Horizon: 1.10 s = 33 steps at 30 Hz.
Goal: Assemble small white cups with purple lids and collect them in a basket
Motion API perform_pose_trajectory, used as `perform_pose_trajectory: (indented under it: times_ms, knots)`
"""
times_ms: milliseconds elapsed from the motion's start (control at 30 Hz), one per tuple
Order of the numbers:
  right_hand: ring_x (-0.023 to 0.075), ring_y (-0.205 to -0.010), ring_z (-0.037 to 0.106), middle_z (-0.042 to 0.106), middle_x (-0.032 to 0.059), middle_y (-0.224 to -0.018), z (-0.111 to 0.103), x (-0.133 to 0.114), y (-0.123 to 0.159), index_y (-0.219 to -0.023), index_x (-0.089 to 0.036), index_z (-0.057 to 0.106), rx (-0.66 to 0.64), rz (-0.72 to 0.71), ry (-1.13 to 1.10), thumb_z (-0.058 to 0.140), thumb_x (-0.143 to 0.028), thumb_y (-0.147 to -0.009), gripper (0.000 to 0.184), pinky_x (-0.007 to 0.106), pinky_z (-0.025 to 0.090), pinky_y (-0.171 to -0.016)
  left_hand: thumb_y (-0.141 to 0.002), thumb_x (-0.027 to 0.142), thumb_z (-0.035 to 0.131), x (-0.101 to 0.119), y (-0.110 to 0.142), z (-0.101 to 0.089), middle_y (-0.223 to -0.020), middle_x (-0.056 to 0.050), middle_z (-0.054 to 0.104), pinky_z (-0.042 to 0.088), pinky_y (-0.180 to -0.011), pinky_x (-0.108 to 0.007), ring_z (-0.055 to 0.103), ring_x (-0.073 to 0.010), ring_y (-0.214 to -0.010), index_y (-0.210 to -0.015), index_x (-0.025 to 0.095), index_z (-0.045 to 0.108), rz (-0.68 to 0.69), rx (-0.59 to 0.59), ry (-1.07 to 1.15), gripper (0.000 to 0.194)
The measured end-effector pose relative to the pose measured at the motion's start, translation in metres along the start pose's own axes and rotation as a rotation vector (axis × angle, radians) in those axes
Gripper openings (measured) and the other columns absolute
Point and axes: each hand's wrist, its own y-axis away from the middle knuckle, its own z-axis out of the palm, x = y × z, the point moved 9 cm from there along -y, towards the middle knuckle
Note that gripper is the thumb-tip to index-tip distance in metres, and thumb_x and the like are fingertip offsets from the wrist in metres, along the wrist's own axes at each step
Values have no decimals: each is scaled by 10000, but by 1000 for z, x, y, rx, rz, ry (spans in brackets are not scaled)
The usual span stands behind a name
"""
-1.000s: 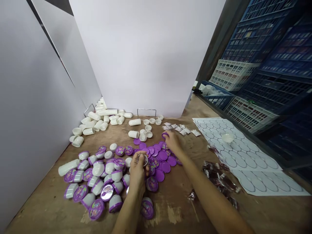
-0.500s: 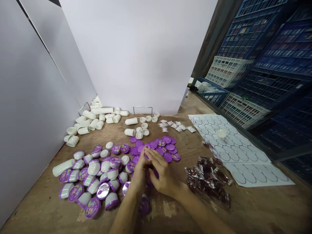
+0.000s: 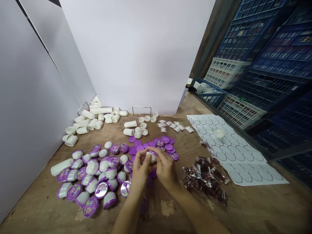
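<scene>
Lifted a little and drawn apart since half a second ago: both hands, then pressed flat together and low over the purple pile, now raised with a small white cup (image 3: 151, 157) showing between the fingertips. Left hand (image 3: 140, 169) curled around the cup's near side, thumb and forefinger gripping it. Right hand (image 3: 165, 167) pinched on a purple lid (image 3: 154, 152) at the cup's top edge, fingers (image 3: 156, 159) bent over the rim (whether the lid sits fully down or only rests there, impossible to tell). Judged from that: lid meeting cup, closure probably in hand, not clearly finished.

Just beyond the fingertips, loose purple lids (image 3: 165, 144) spread flat on the wooden table (image 3: 243, 208). Left of the left hand, and touching one another, a heap of lidded cups (image 3: 97, 169), white bodies with purple printed tops. Farther past the fingers, bare white cups (image 3: 138, 128), some stacked in lying columns, and small clear sachets (image 3: 174, 126). Right of the right hand, near the wrist, a pile of dark red wrapped packets (image 3: 207, 178); beyond that, well apart, white sheets (image 3: 231, 152) marked with ovals, a single white cup resting on them. Blue and white crates (image 3: 255, 81) stacked at the far right.
</scene>
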Motion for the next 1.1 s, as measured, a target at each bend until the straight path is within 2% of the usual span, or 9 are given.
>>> perform_pose_trajectory:
  times_ms: [133,267,400,533,633,700,800,900,1100]
  knots:
    - [197,-1130,636,697,105,-1175,5,-9,-3,-1257,-206,607,-32,-59,36,374,-127,-957,387,388,544,-977,-686,401,813,3,-2,-3,-959,-44,690,547,-751,-278,679,-160,-822,-1058,186,625,56,1,50,468]
    - [221,-1215,576,649,119,-1239,9,-10,-1,-1318,-204,549,-65,-59,38,365,-159,-967,399,441,498,-1042,-711,365,799,17,2,-9,-1026,-56,703,520,-821,-270,664,-164,-902,-1056,189,657,204,64,-96,413]
    - [213,-1286,516,561,130,-1338,12,2,7,-1392,-220,472,-57,123,-57,339,-233,-997,417,414,485,-1069,-729,351,787,22,7,-9,-990,-52,709,511,-821,-273,655,-171,-893,-1117,191,655,283,114,-204,440]
    - [209,-1361,441,489,104,-1422,14,12,12,-1420,-252,442,-49,260,-206,336,-304,-1008,428,405,434,-1121,-740,355,784,17,10,-7,-1001,-31,713,519,-772,-243,656,-138,-820,-1119,211,639,265,103,-123,431]
    - [189,-1356,437,497,85,-1405,10,16,5,-1401,-258,463,-62,297,-278,336,-326,-1010,417,380,400,-1142,-754,361,776,11,11,-7,-1041,-21,711,526,-821,-246,665,-141,-889,-1118,235,635,230,77,-31,410]
    - [184,-1351,433,493,79,-1396,6,16,-3,-1399,-256,468,-86,285,-277,339,-318,-1005,418,374,375,-1154,-760,363,772,8,11,-9,-1057,-25,708,527,-863,-261,664,-150,-938,-1132,238,641,216,73,-10,414]
    - [184,-1316,454,511,76,-1349,7,11,-12,-1378,-242,497,-201,205,-276,348,-272,-988,418,362,377,-1141,-767,356,768,5,9,-8,-1112,-37,698,528,-886,-268,657,-162,-992,-1137,238,660,196,42,-24,402]
    - [186,-1238,507,551,75,-1268,13,5,-14,-1322,-225,551,-299,130,-274,353,-199,-954,419,362,421,-1093,-769,361,763,3,7,-6,-1111,-39,689,535,-813,-238,652,-154,-960,-1084,232,686,184,16,-29,349]
    - [220,-1126,564,603,102,-1163,11,1,-10,-1248,-187,584,-184,62,-137,354,-165,-915,405,417,482,-1012,-710,370,803,3,9,-9,-953,-43,710,524,-713,-225,653,-150,-819,-1023,189,705,201,58,-55,375]
